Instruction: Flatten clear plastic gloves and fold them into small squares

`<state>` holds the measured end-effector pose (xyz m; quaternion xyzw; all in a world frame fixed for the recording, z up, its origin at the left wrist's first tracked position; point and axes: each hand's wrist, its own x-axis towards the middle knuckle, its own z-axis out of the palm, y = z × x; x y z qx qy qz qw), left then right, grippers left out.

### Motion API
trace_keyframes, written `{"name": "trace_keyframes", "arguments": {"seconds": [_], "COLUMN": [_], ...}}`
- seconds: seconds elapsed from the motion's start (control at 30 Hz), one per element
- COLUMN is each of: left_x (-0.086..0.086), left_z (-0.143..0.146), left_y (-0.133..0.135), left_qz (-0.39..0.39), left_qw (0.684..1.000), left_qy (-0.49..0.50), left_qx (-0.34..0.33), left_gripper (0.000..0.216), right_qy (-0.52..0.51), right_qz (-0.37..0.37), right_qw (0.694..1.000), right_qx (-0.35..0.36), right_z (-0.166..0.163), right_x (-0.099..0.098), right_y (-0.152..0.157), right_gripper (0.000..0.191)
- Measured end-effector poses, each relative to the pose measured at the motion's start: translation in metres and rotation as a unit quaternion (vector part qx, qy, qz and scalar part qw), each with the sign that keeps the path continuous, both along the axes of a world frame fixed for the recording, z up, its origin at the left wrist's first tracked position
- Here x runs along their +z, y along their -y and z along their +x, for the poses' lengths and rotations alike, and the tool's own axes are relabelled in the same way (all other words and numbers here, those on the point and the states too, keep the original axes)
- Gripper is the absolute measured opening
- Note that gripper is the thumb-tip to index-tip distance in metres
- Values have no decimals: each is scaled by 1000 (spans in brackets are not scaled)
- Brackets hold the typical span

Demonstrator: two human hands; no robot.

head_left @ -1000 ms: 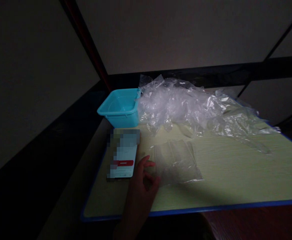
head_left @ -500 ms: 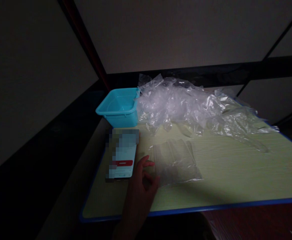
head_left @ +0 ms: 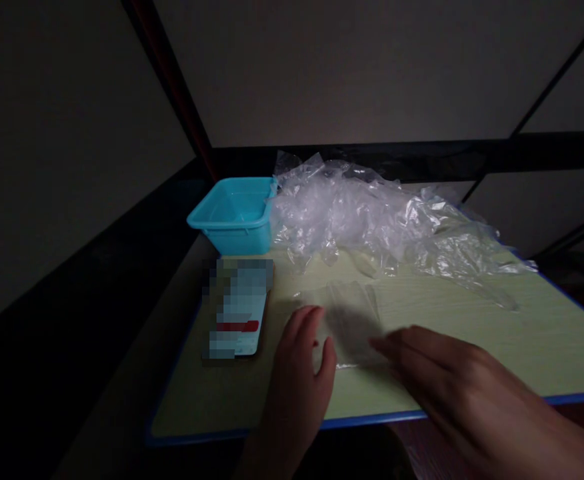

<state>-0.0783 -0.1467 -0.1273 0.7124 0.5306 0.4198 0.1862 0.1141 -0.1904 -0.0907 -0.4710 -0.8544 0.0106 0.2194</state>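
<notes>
A clear, flat plastic bag [head_left: 355, 313] lies on the table in front of me, faint folds running along it. My left hand [head_left: 302, 367] is over its left edge, fingers curved and thumb apart, with nothing visible in its grasp. From the right my right hand [head_left: 452, 380] reaches in, blurred by motion. Its fingers stretch toward the bag's lower right corner, and I see nothing held in them. Whether its fingertips touch the bag I cannot make out.
Left of the bag lies a phone [head_left: 247, 307] with a lit, partly pixelated screen. Behind it stands a turquoise plastic basket [head_left: 245, 240]. A heap of crumpled clear plastic bags [head_left: 352, 207] spreads along the back of the blue-edged table [head_left: 472, 320], against a wall.
My right hand has come into view from the right, reaching toward the flat bag. My left hand has shifted slightly right over the bag's edge, and the view has moved a little.
</notes>
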Motion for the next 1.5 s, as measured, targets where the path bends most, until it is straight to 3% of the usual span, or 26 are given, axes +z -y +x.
{"name": "trace_keyframes", "arguments": {"seconds": [0.1, 0.17, 0.27, 0.37, 0.77, 1.07, 1.5], "left_x": [-2, -5, -11, -14, -15, -14, -14], "left_z": [16, 22, 23, 20, 17, 17, 17], "left_y": [-8, -12, -16, -15, -13, -11, -10], "left_qz": [8, 0, -9, -5, -7, -2, -11], "left_qw": [994, 983, 964, 951, 928, 930, 934], "left_qy": [-105, -178, -265, -306, -372, -367, -356], "left_qx": [-34, -37, -35, -35, -4, 32, 25], "left_gripper": [38, 42, 47, 48, 49, 50, 52], "right_qy": [-11, 21, 65, 84, 122, 149, 147], "right_qz": [-60, -51, -28, -19, -29, -14, -5], "right_qw": [998, 998, 997, 996, 991, 988, 988], "right_qx": [15, -5, -20, -28, -38, -43, -49], "right_z": [-21, -30, -34, -32, -31, -31, -31], "right_x": [-7, -23, -44, -52, -53, -52, -53], "right_y": [-43, -59, -64, -61, -60, -60, -60], "right_gripper": [45, 47, 50, 52, 54, 55, 55]}}
